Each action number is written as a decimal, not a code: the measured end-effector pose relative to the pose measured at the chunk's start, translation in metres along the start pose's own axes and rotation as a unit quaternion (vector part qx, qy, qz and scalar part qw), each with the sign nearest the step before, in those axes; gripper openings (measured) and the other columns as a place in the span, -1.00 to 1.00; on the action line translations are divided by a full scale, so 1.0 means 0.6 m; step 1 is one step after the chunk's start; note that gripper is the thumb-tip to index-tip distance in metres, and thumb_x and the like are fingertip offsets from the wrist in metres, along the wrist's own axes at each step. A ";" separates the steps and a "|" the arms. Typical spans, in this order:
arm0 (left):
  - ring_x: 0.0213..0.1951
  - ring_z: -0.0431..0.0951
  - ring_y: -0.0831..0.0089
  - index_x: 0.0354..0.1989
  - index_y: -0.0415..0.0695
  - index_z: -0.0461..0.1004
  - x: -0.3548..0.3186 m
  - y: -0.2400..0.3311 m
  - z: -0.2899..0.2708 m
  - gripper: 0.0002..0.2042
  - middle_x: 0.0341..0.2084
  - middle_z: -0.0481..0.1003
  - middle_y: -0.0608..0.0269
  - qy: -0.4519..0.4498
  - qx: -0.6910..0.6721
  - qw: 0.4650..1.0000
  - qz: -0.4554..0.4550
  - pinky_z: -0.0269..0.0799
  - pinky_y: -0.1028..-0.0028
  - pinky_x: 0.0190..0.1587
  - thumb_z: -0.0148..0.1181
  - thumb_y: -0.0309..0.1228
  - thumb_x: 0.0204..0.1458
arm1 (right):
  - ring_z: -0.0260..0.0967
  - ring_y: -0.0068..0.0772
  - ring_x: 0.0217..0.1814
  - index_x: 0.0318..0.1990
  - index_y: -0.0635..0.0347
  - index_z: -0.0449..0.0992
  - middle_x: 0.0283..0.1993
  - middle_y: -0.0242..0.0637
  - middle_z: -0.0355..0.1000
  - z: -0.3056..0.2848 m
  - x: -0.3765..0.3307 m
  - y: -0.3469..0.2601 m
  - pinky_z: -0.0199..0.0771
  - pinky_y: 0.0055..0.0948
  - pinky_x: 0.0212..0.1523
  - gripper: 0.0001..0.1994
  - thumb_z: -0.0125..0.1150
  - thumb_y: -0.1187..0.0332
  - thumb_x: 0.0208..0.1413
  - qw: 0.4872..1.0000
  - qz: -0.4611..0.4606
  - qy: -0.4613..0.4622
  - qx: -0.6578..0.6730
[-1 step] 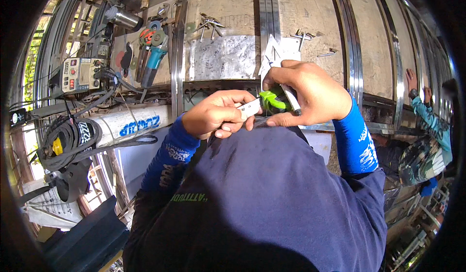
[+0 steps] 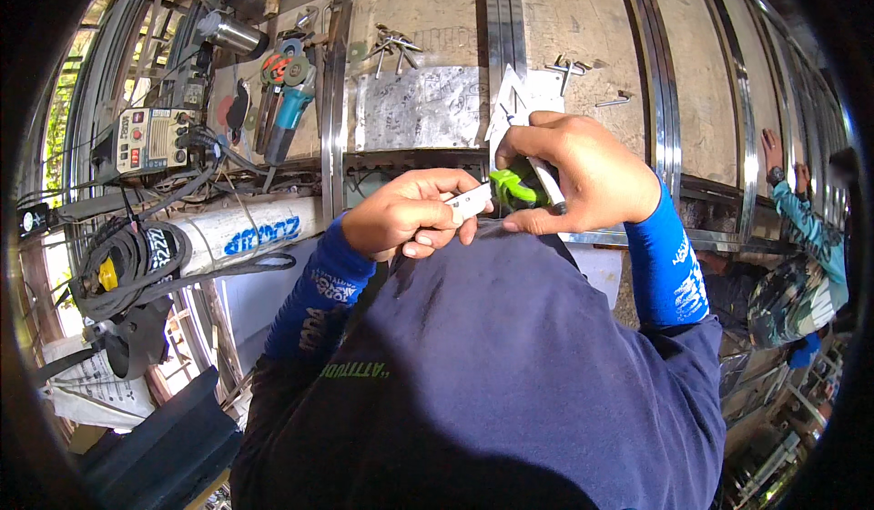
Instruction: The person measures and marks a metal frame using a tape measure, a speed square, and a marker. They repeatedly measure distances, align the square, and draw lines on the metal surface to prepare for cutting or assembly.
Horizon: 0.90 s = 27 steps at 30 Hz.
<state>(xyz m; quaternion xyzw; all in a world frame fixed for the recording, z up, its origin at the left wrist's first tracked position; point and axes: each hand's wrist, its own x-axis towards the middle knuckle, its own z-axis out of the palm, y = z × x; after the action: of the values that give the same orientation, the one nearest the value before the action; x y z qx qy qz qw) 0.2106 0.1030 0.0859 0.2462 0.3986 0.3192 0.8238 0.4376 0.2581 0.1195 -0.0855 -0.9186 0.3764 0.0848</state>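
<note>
My right hand (image 2: 587, 171) is curled round a green and black tape measure (image 2: 515, 190), held just above my lap. A white pen-like stick with a dark tip (image 2: 550, 187) is tucked in the same hand, along the tape measure's right side. My left hand (image 2: 414, 212) pinches a short pale strip with dark marks (image 2: 470, 202), which looks like the tape's blade, beside the case. Just beyond my right hand, pale pointed sheet pieces (image 2: 511, 100) lie over a metal rail (image 2: 503, 19). The palm side of both hands is hidden.
Left of the bench lie an angle grinder (image 2: 291, 114), a steel tumbler (image 2: 232, 34) and a control box with knobs (image 2: 150, 140). Cables coil round a white cylinder (image 2: 246, 234). A marked metal sheet (image 2: 419, 108) and small metal rods (image 2: 394, 48) lie ahead. Another person (image 2: 806, 246) is at right.
</note>
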 end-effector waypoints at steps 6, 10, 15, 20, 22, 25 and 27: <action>-0.63 0.26 0.73 0.25 -0.29 0.30 0.004 0.000 0.002 -0.56 -0.30 0.51 0.07 0.005 0.008 1.000 -0.004 0.14 0.68 -0.66 -0.01 -0.54 0.16 | 0.43 -0.10 -0.33 -0.21 0.22 0.60 -0.38 -0.17 0.52 0.000 -0.011 0.023 0.43 -0.23 -0.25 -0.57 0.55 0.21 -0.25 1.000 0.014 -0.009 0.018; -0.63 0.22 0.74 0.30 -0.21 0.27 0.009 0.004 0.004 -0.53 -0.29 0.50 0.12 0.027 0.049 0.998 -0.008 0.11 0.68 -0.64 0.00 -0.53 0.17 | 0.43 -0.12 -0.31 -0.20 0.20 0.62 -0.36 -0.20 0.55 -0.001 -0.007 0.033 0.43 -0.24 -0.22 -0.57 0.56 0.21 -0.26 1.000 -0.005 -0.004 0.017; -0.62 0.18 0.75 0.30 -0.20 0.28 0.002 -0.004 0.011 -0.52 -0.29 0.48 0.16 0.010 0.061 0.998 -0.030 0.07 0.68 -0.62 0.01 -0.53 0.16 | 0.42 -0.13 -0.29 -0.16 0.17 0.62 -0.30 -0.23 0.58 0.008 -0.022 0.025 0.41 -0.24 -0.20 -0.50 0.62 0.14 -0.28 0.998 -0.029 0.008 0.049; -0.61 0.18 0.75 0.29 -0.24 0.27 -0.001 -0.011 -0.003 -0.52 -0.30 0.48 0.13 -0.023 0.013 0.996 -0.079 0.05 0.69 -0.64 0.03 -0.52 0.16 | 0.50 -0.25 -0.20 0.06 0.22 0.57 -0.19 -0.21 0.61 0.056 -0.041 0.015 0.46 -0.28 -0.11 -0.46 0.54 0.15 -0.06 0.982 -0.005 0.113 0.150; -0.62 0.18 0.75 0.28 -0.27 0.29 -0.001 -0.016 -0.008 -0.54 -0.30 0.48 0.12 -0.025 0.000 0.996 -0.090 0.05 0.69 -0.64 0.03 -0.51 0.17 | 0.57 -0.34 -0.07 0.23 0.20 0.49 -0.17 -0.20 0.60 0.089 -0.061 0.001 0.52 -0.39 -0.05 -0.53 0.33 0.16 0.25 0.931 0.074 0.199 0.296; -0.62 0.17 0.75 0.28 -0.27 0.31 0.001 -0.023 -0.009 -0.54 -0.29 0.48 0.11 -0.036 0.001 0.996 -0.080 0.05 0.68 -0.64 0.02 -0.52 0.15 | 0.33 -0.53 -0.34 0.33 0.30 0.41 -0.30 -0.31 0.50 0.123 -0.083 -0.008 0.25 -0.51 -0.36 -0.10 -0.40 -0.40 0.34 0.851 0.075 0.296 0.426; -0.62 0.17 0.75 0.29 -0.25 0.31 0.003 -0.024 -0.007 -0.52 -0.28 0.48 0.11 -0.041 0.035 0.996 -0.076 0.05 0.68 -0.64 0.02 -0.53 0.15 | 0.29 -0.44 -0.39 0.13 0.34 0.59 -0.37 -0.24 0.47 0.129 -0.097 -0.012 0.22 -0.44 -0.38 -0.10 -0.39 -0.39 0.35 0.879 0.053 0.316 0.354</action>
<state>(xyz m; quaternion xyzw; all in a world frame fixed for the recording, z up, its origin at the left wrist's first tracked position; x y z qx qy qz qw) 0.2126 0.0951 0.0731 0.2573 0.3926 0.2311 0.8522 0.4764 0.1881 0.0649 -0.2123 -0.6424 0.6335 0.3754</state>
